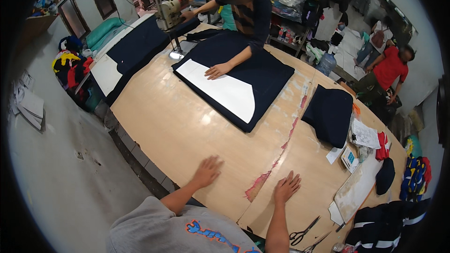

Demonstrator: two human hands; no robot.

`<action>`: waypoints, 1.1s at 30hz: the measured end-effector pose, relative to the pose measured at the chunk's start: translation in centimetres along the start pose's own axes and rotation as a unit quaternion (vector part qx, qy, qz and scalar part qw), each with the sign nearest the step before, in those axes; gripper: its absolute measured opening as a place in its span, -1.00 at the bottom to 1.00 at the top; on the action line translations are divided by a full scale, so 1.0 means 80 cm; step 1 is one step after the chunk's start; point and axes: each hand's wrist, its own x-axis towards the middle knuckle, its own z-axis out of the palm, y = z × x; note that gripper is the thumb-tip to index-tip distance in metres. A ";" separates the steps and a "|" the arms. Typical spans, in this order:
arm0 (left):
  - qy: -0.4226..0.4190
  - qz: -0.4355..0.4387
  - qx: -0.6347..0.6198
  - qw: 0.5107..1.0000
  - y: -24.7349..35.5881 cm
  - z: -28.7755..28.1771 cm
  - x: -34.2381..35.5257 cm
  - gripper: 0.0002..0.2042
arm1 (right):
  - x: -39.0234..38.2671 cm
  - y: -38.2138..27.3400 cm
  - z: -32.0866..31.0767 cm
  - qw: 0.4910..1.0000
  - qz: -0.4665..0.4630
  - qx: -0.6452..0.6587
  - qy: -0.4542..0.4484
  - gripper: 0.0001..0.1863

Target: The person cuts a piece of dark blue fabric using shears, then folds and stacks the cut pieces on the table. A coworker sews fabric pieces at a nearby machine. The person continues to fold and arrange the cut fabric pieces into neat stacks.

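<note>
My left hand (pixel 207 171) is over the bare wooden tabletop near its front edge, fingers stretched out and slightly blurred, holding nothing. To the right of a torn pink strip, my right hand (pixel 287 188) lies flat on the wood with its fingers apart. Across the table, a stack of dark navy fabric (pixel 276 72) carries a white paper pattern (pixel 220 89). A co-worker's hand (pixel 219 70) rests on that pattern, while the co-worker's other hand (pixel 188 15) is at a cloth cutting machine (pixel 169 14) beside the stack.
Scissors (pixel 303 233) lie right of my right forearm. Folded navy fabric (pixel 330 115), a calculator (pixel 349 158) and papers (pixel 364 133) occupy the right side. More navy fabric (pixel 140 47) covers the far left. Beyond the table, a person in a red shirt (pixel 390 70) stands at right.
</note>
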 end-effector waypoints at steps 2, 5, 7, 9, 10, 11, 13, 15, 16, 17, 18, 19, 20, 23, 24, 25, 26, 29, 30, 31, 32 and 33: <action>-0.017 -0.110 0.022 0.994 -0.052 -0.019 -0.027 -0.32 | 0.002 0.006 0.004 0.999 0.005 0.025 -0.043 -0.38; -0.048 -0.082 0.015 0.995 -0.096 -0.016 -0.029 -0.27 | 0.008 0.025 -0.006 0.997 -0.001 0.046 -0.067 -0.40; -0.059 -0.061 -0.020 0.996 -0.103 -0.007 -0.025 -0.21 | 0.000 0.026 -0.019 0.985 0.064 0.115 -0.109 -0.43; -0.072 -0.053 -0.039 0.995 -0.103 0.000 -0.021 -0.14 | -0.012 0.007 -0.043 0.935 0.185 0.242 -0.179 -0.47; -0.102 -0.065 -0.037 0.992 -0.116 -0.005 -0.030 -0.11 | -0.030 -0.074 -0.077 0.900 0.195 0.361 -0.145 -0.59; -0.134 -0.064 -0.043 0.988 -0.117 -0.010 -0.032 -0.08 | -0.046 -0.147 -0.118 0.879 0.174 0.426 -0.127 -0.61; -0.182 -0.040 -0.059 0.981 -0.112 -0.020 -0.023 -0.02 | -0.078 -0.269 -0.190 0.825 0.134 0.544 -0.066 -0.65; -0.214 -0.024 -0.076 0.974 -0.109 -0.028 -0.023 0.01 | -0.102 -0.403 -0.288 0.827 0.036 0.556 -0.075 -0.70; -0.209 0.000 -0.076 0.975 -0.108 -0.028 -0.025 0.02 | -0.116 -0.452 -0.331 0.847 -0.045 0.527 -0.060 -0.71; -0.204 0.024 -0.074 0.976 -0.106 -0.030 -0.026 0.02 | -0.128 -0.495 -0.374 0.859 -0.127 0.494 -0.046 -0.72; -0.197 0.050 -0.068 0.977 -0.110 -0.035 -0.027 0.03 | -0.143 -0.535 -0.417 0.863 -0.206 0.460 -0.030 -0.73; -0.200 0.078 -0.061 0.975 -0.123 -0.040 -0.029 0.00 | -0.160 -0.576 -0.466 0.859 -0.285 0.425 -0.037 -0.74; -0.201 0.110 -0.053 0.972 -0.135 -0.047 -0.028 -0.03 | -0.171 -0.608 -0.505 0.851 -0.362 0.380 -0.034 -0.74; -0.165 0.156 -0.018 0.974 -0.212 -0.066 -0.034 -0.13 | -0.185 -0.676 -0.587 0.770 -0.585 0.252 -0.036 -0.66; -0.144 0.158 -0.005 0.977 -0.252 -0.077 -0.038 -0.16 | -0.185 -0.677 -0.600 0.747 -0.613 0.252 -0.054 -0.51; -0.118 0.160 -0.017 0.980 -0.251 -0.079 -0.027 -0.18 | -0.211 -0.685 -0.608 0.764 -0.609 0.210 0.027 -0.54; -0.090 0.128 -0.020 0.988 -0.276 -0.082 -0.029 -0.21 | -0.230 -0.692 -0.599 0.757 -0.616 0.191 0.102 -0.57; -0.037 0.007 0.002 0.999 -0.358 -0.113 -0.075 -0.23 | -0.253 -0.706 -0.598 0.755 -0.609 0.188 0.157 -0.59; -0.041 -0.031 0.005 0.999 -0.374 -0.128 -0.093 -0.22 | -0.255 -0.708 -0.600 0.755 -0.607 0.190 0.160 -0.59; -0.043 -0.068 0.009 0.997 -0.389 -0.139 -0.104 -0.22 | -0.257 -0.710 -0.602 0.754 -0.606 0.192 0.164 -0.59; -0.046 -0.048 0.002 0.998 -0.402 -0.145 -0.104 -0.21 | -0.259 -0.708 -0.599 0.746 -0.611 0.198 0.177 -0.60; -0.058 -0.042 -0.003 0.997 -0.422 -0.149 -0.120 -0.21 | -0.262 -0.712 -0.585 0.738 -0.604 0.235 0.188 -0.59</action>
